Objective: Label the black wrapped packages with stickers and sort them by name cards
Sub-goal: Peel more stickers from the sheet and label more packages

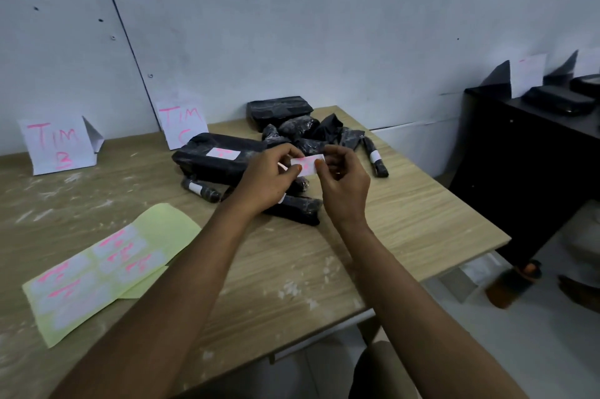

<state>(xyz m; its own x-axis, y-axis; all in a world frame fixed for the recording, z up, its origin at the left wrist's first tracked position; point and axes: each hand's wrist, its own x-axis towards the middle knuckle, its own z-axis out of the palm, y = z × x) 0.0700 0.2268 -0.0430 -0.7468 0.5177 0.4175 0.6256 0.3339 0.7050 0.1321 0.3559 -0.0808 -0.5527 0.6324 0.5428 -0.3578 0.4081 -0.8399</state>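
Observation:
A small white sticker [308, 165] with pink writing is held up between both hands above the pile. My left hand [268, 179] pinches its left end and my right hand [344, 187] pinches its right end. Under them lies a heap of black wrapped packages [302, 132] on the wooden table [406, 216]. The large flat package [211, 158] at the left of the heap carries a white sticker. Two folded paper name cards stand at the wall: "TIM B" [56, 145] on the left and "TIM C" [181, 122] behind the large package.
A yellow backing sheet [107, 268] with several pink-lettered stickers lies at the front left. A dark cabinet [519, 155] to the right holds more black packages [558, 99] and another paper card [527, 73]. Someone's sandalled foot [529, 268] is on the floor at right.

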